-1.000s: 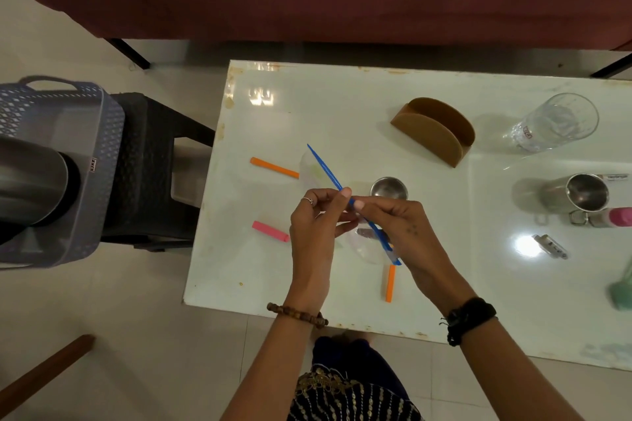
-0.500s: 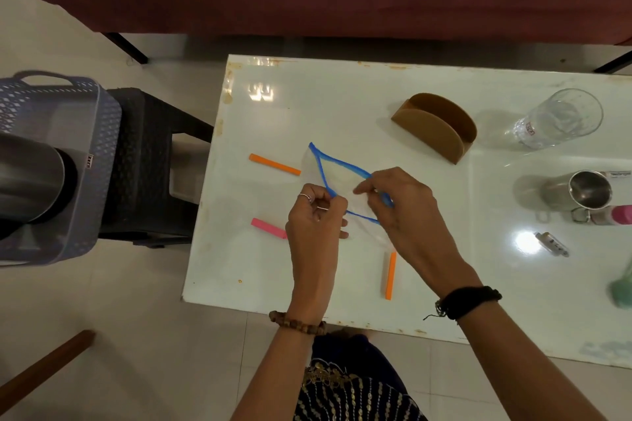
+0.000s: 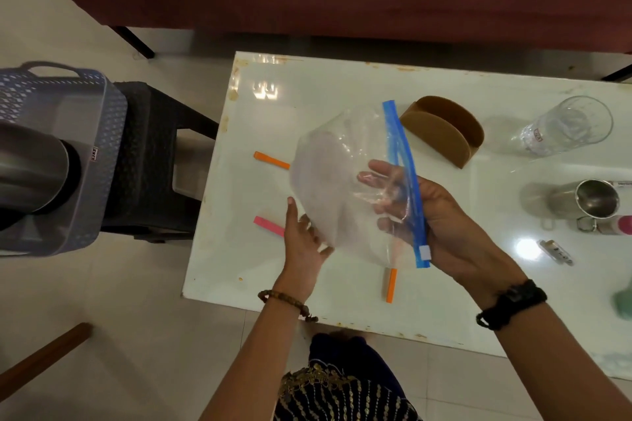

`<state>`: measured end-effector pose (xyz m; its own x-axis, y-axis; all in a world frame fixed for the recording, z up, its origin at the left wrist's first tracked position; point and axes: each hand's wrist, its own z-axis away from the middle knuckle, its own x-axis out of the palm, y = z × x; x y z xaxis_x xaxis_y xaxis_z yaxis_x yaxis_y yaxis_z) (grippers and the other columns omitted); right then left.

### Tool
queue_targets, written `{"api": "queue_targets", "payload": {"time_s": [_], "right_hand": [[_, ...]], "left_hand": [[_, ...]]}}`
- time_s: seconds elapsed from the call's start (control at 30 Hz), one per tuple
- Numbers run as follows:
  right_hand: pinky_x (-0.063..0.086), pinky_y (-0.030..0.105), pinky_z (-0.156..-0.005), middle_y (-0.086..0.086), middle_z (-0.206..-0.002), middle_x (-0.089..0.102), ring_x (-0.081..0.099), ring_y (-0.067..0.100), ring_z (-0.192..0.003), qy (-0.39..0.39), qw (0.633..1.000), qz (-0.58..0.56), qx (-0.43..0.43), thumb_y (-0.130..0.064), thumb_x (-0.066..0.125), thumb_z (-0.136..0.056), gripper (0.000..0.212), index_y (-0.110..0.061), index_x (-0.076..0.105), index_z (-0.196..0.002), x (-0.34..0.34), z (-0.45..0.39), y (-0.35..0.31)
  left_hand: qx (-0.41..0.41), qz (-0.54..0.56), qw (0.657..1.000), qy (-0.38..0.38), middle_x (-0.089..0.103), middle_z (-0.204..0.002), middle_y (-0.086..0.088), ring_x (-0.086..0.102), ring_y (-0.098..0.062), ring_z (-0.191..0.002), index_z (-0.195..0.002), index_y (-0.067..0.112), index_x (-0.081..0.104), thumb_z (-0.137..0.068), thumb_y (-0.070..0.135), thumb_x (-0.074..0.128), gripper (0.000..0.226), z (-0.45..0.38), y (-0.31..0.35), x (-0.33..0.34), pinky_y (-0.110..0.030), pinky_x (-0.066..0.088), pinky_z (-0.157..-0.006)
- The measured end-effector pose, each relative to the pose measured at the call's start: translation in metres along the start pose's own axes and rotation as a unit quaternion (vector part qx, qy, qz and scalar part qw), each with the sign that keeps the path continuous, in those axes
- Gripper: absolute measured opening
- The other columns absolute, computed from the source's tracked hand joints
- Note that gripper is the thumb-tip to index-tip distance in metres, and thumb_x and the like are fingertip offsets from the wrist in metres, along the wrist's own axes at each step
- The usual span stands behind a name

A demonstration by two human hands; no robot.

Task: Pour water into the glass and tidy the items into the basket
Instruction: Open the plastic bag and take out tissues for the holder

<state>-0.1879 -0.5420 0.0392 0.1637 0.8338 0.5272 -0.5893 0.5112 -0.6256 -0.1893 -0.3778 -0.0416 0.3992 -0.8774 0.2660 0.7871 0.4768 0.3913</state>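
A clear zip bag (image 3: 328, 181) with a blue zipper strip hangs puffed open above the white table (image 3: 307, 85). My right hand (image 3: 448, 225) reaches in through the bag's mouth, its fingers spread inside the plastic. At the bag's lower left side my left hand (image 3: 302, 243) holds it from beneath, thumb pointing up. An empty glass (image 3: 564, 128) lies tilted at the far right, with a steel mug (image 3: 595, 202) nearer. On a black stool (image 3: 150, 154) left of the table stands a grey basket (image 3: 99, 161) with a steel jug (image 3: 30, 167) inside.
Two orange sticks (image 3: 272, 160) (image 3: 391, 285) and a pink stick (image 3: 268, 225) lie on the table. A brown holder (image 3: 444, 130) stands behind the bag. Near the right edge are a pink bottle (image 3: 624, 225), a small metal piece (image 3: 555, 251) and a green object (image 3: 622, 301).
The bag's zipper was pulled apart and the bag lifted off the table. My right hand went inside it; my left hand dropped to its lower side.
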Motion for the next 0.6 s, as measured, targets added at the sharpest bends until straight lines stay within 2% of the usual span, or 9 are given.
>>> {"api": "queue_targets", "payload": {"time_s": [0.1, 0.17, 0.23, 0.3, 0.33, 0.43, 0.5, 0.57, 0.6], "right_hand": [[0.055, 0.019, -0.056, -0.008, -0.087, 0.075, 0.064, 0.01, -0.066, 0.047, 0.997, 0.05, -0.028, -0.022, 0.044, -0.09, 0.03, -0.025, 0.074, -0.086, -0.013, 0.003, 0.002], [0.054, 0.018, -0.055, -0.01, -0.085, 0.075, 0.066, 0.01, -0.067, 0.08, 0.989, 0.111, -0.054, -0.016, 0.037, -0.096, 0.035, -0.026, 0.07, -0.091, -0.021, 0.005, 0.001], [0.054, 0.017, -0.055, -0.012, -0.087, 0.073, 0.067, 0.005, -0.066, 0.092, 0.98, 0.155, -0.08, -0.008, 0.033, -0.097, 0.042, -0.029, 0.068, -0.09, -0.027, 0.007, 0.0], [0.055, 0.017, -0.054, -0.01, -0.098, 0.069, 0.067, 0.002, -0.066, 0.088, 0.971, 0.201, -0.091, -0.001, 0.034, -0.096, 0.043, -0.032, 0.065, -0.093, -0.032, 0.009, 0.0], [0.054, 0.017, -0.053, -0.009, -0.1, 0.067, 0.066, 0.002, -0.064, 0.082, 0.968, 0.218, -0.09, -0.002, 0.037, -0.095, 0.04, -0.032, 0.063, -0.096, -0.033, 0.008, 0.001], [0.049, 0.014, -0.044, -0.011, -0.077, 0.067, 0.061, 0.002, -0.05, 0.092, 0.97, 0.218, -0.062, -0.026, 0.062, -0.075, 0.011, -0.032, 0.063, -0.084, -0.028, 0.002, 0.003], [0.043, 0.012, -0.038, -0.008, -0.058, 0.063, 0.054, 0.002, -0.038, 0.11, 0.967, 0.225, -0.044, -0.035, 0.068, -0.061, 0.016, -0.03, 0.061, -0.074, -0.025, -0.003, 0.005], [0.04, 0.009, -0.037, -0.009, -0.052, 0.063, 0.049, 0.0, -0.034, 0.118, 0.961, 0.245, -0.047, -0.031, 0.081, -0.063, 0.024, -0.026, 0.062, -0.078, -0.021, -0.007, 0.01], [0.04, 0.008, -0.038, -0.011, -0.05, 0.064, 0.052, -0.001, -0.035, 0.119, 0.965, 0.228, -0.058, -0.024, 0.074, -0.074, 0.015, -0.02, 0.063, -0.084, -0.018, -0.009, 0.012]], "left_hand": [[0.009, 0.013, 0.994, -0.107, 0.054, -0.134, -0.008, 0.049, -0.028, -0.123, -0.127, 0.02, 0.053, -0.088, 0.061, 0.033, 0.06, -0.009, 0.006, -0.001, -0.049, 0.036, -0.106], [0.077, 0.002, 0.989, -0.123, 0.055, -0.133, -0.006, 0.05, -0.025, -0.124, -0.13, 0.023, 0.051, -0.09, 0.054, 0.036, 0.052, -0.015, 0.014, -0.003, -0.046, 0.04, -0.103], [0.131, -0.036, 0.982, -0.13, 0.065, -0.12, 0.002, 0.058, -0.019, -0.114, -0.117, 0.029, 0.062, -0.086, 0.048, 0.044, 0.041, -0.016, 0.024, -0.007, -0.038, 0.05, -0.092], [0.153, -0.078, 0.978, -0.123, 0.071, -0.108, 0.006, 0.064, -0.014, -0.104, -0.108, 0.027, 0.066, -0.079, 0.047, 0.051, 0.038, -0.015, 0.033, -0.01, -0.03, 0.056, -0.079], [0.161, -0.093, 0.976, -0.117, 0.071, -0.107, 0.005, 0.065, -0.014, -0.103, -0.11, 0.025, 0.064, -0.077, 0.046, 0.053, 0.04, -0.015, 0.036, -0.013, -0.03, 0.057, -0.079], [0.191, -0.124, 0.968, -0.101, 0.072, -0.105, 0.005, 0.066, -0.014, -0.1, -0.112, 0.024, 0.062, -0.074, 0.043, 0.058, 0.042, -0.014, 0.043, -0.02, -0.03, 0.056, -0.082], [0.202, -0.137, 0.964, -0.105, 0.072, -0.103, 0.007, 0.066, -0.012, -0.098, -0.107, 0.024, 0.062, -0.074, 0.038, 0.06, 0.035, -0.012, 0.044, -0.024, -0.028, 0.057, -0.078], [0.204, -0.147, 0.962, -0.108, 0.07, -0.109, 0.004, 0.064, -0.016, -0.103, -0.109, 0.023, 0.059, -0.076, 0.033, 0.061, 0.035, -0.01, 0.043, -0.028, -0.033, 0.054, -0.082], [0.207, -0.147, 0.961, -0.108, 0.067, -0.115, -0.001, 0.061, -0.021, -0.109, -0.113, 0.021, 0.057, -0.076, 0.031, 0.061, 0.039, -0.009, 0.043, -0.029, -0.038, 0.052, -0.088]]}}
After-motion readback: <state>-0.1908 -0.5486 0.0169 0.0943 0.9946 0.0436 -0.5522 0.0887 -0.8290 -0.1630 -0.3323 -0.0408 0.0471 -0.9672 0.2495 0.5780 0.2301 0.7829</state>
